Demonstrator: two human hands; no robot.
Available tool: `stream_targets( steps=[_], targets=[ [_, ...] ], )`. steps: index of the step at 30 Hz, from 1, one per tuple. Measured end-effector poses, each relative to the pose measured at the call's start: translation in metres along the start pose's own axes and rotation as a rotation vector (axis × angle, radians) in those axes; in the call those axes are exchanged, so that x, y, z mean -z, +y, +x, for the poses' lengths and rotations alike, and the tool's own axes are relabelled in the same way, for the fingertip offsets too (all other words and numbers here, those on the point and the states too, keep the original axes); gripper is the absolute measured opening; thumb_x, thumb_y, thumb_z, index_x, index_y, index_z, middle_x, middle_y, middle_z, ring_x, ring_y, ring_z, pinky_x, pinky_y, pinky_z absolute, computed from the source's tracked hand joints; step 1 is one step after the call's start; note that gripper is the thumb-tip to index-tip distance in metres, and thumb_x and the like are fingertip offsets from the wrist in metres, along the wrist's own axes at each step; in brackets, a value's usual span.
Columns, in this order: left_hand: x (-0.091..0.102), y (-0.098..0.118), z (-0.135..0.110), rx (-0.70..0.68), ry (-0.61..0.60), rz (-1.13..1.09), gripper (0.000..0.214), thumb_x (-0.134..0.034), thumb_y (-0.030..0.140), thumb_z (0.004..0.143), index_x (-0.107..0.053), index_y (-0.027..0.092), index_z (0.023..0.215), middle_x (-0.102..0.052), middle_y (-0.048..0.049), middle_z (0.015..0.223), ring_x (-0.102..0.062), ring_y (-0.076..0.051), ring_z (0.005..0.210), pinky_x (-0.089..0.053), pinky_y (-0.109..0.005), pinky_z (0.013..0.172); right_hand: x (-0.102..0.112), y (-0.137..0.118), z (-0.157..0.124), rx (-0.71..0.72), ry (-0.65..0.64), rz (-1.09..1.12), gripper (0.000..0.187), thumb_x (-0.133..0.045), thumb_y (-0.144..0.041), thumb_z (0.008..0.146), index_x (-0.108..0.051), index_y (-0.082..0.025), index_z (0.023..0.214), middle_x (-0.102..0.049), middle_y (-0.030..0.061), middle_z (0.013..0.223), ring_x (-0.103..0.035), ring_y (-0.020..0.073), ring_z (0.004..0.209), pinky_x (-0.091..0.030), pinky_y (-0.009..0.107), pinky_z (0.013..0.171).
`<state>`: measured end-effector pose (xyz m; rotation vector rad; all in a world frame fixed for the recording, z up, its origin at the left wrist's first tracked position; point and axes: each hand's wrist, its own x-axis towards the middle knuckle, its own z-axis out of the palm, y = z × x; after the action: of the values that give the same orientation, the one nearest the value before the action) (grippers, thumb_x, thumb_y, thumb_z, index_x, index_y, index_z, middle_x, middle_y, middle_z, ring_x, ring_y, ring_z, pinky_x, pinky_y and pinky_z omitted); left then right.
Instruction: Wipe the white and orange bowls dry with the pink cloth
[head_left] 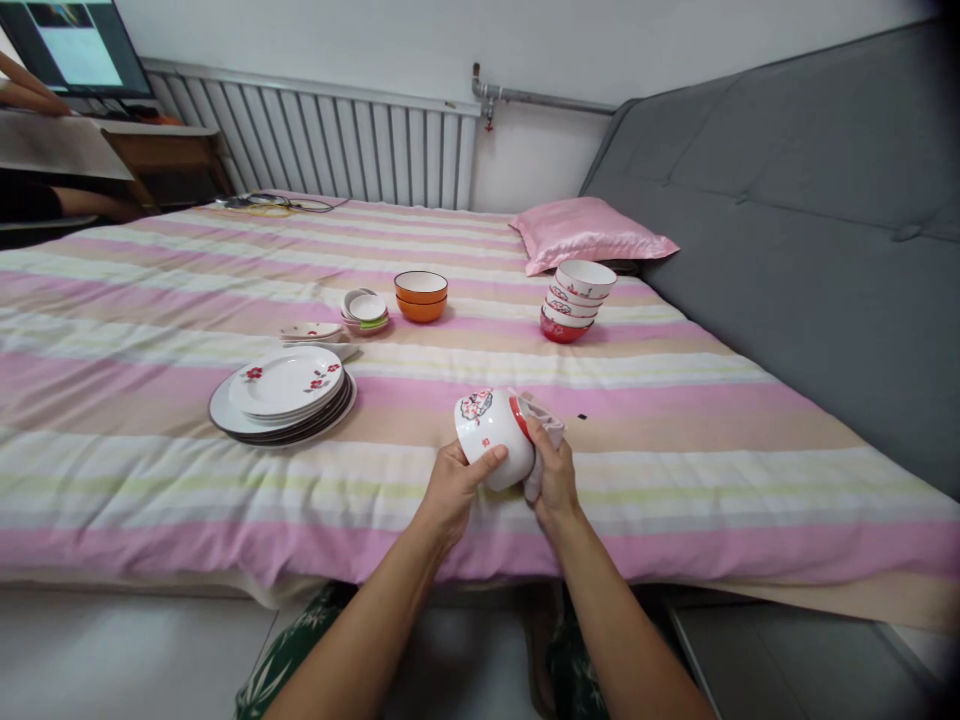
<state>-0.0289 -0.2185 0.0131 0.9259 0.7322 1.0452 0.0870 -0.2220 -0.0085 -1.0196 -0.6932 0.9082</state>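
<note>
A white bowl (486,440) with a red blossom print and a red band is held tilted on its side above the near part of the bed. My left hand (456,490) grips it from the left, thumb across its outer wall. On the other side my right hand (555,470) is closed on a pale cloth (546,415), pressing it to the banded end of the bowl. Part of the cloth hangs below the right fingers. What lies inside the bowl is turned out of sight.
Stacked plates (285,385), small dishes (365,308) and orange bowls (421,296) stand left on the striped bedsheet (675,450). A leaning bowl stack (574,300) is at right, before a pink pillow (592,230) and grey headboard (787,170). Another person's arm (30,92) shows far left.
</note>
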Motion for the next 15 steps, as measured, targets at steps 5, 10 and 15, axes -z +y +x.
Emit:
stream_targets(
  steps=[5, 10, 15],
  targets=[
    [0.001, -0.003, -0.005, -0.114, -0.074, 0.340, 0.024, -0.077, 0.036, 0.064, -0.073, 0.014, 0.073, -0.072, -0.0063, 0.077, -0.065, -0.023, 0.074, -0.050, -0.032, 0.072, -0.008, -0.001, -0.003, -0.067, -0.003, 0.179, 0.049, -0.052, -0.046, 0.083, -0.056, -0.019, 0.124, -0.064, 0.0081, 0.121, -0.059, 0.0268, 0.113, -0.051, 0.042, 0.093],
    [0.007, 0.000, -0.011, -0.275, -0.114, 0.638, 0.017, -0.071, 0.035, 0.071, -0.075, 0.019, 0.074, -0.070, -0.0045, 0.077, -0.063, -0.022, 0.074, -0.048, -0.030, 0.072, -0.013, -0.007, -0.009, -0.138, -0.069, 0.247, 0.045, -0.053, -0.047, 0.084, -0.057, -0.021, 0.121, -0.066, 0.0058, 0.119, -0.059, 0.0253, 0.115, -0.051, 0.041, 0.093],
    [0.017, 0.014, -0.015, -0.175, -0.119, 0.570, 0.022, -0.070, 0.036, 0.071, -0.072, 0.014, 0.074, -0.067, -0.0028, 0.069, -0.059, -0.018, 0.067, -0.045, -0.026, 0.064, -0.010, -0.003, -0.006, -0.155, -0.026, 0.257, 0.043, -0.053, -0.043, 0.083, -0.058, -0.017, 0.117, -0.066, 0.0087, 0.115, -0.062, 0.0245, 0.107, -0.051, 0.040, 0.090]
  ],
)
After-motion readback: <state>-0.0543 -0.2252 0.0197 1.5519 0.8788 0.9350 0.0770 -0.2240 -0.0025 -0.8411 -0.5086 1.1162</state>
